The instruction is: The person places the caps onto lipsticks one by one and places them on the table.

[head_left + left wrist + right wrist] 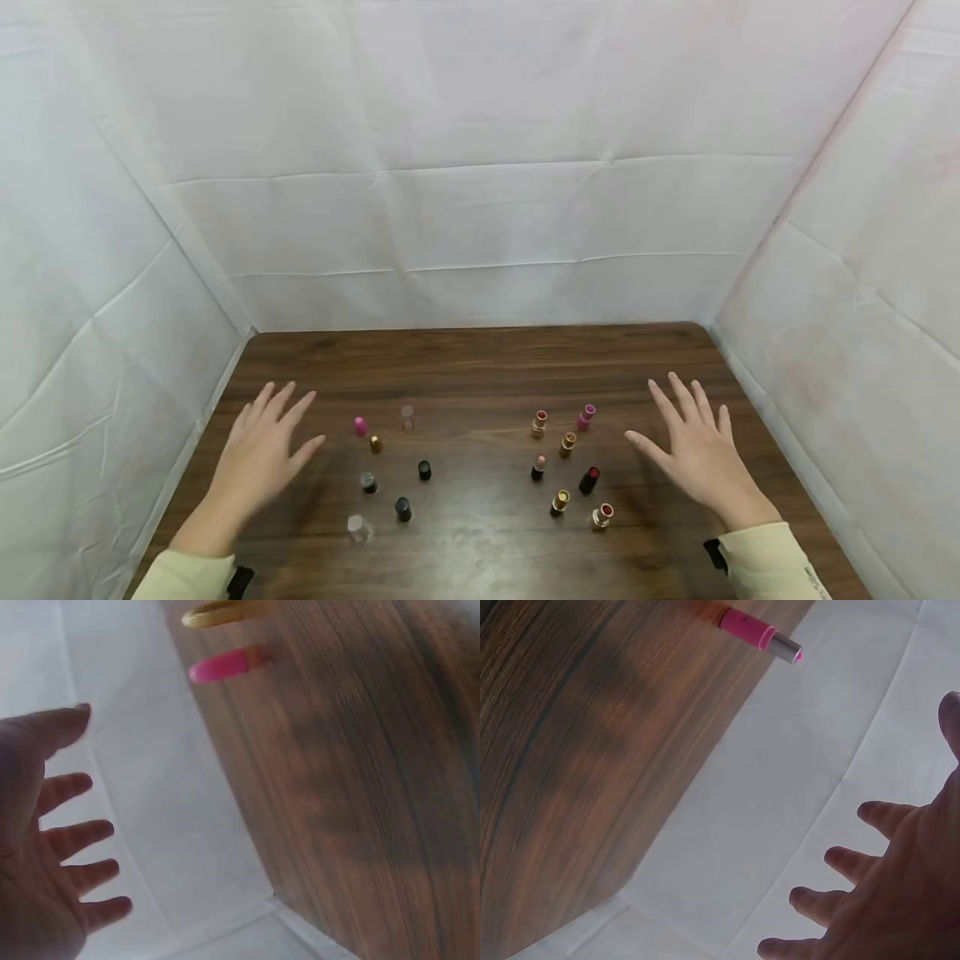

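My left hand (260, 454) is spread over the table's left side, holding nothing. Nearest its thumb stand a pink lipstick cap (361, 426) and a gold cap (376, 444); both also show in the left wrist view, the pink cap (219, 666) and the gold cap (217, 613). On the right side my right hand (697, 450) spreads its fingers, also holding nothing. Closest to it are a magenta lipstick (587, 417), seen as a pink tube (754, 631) in the right wrist view, and a dark lipstick with a red tip (589, 480).
More caps stand at left: clear ones (407, 417) (359, 528), black ones (424, 470) (403, 509) and a clear-and-dark one (368, 482). Uncapped lipsticks, gold (560, 502) and pale pink (538, 467) among them, stand at right. White cloth walls (480, 217) surround the wooden table (480, 358).
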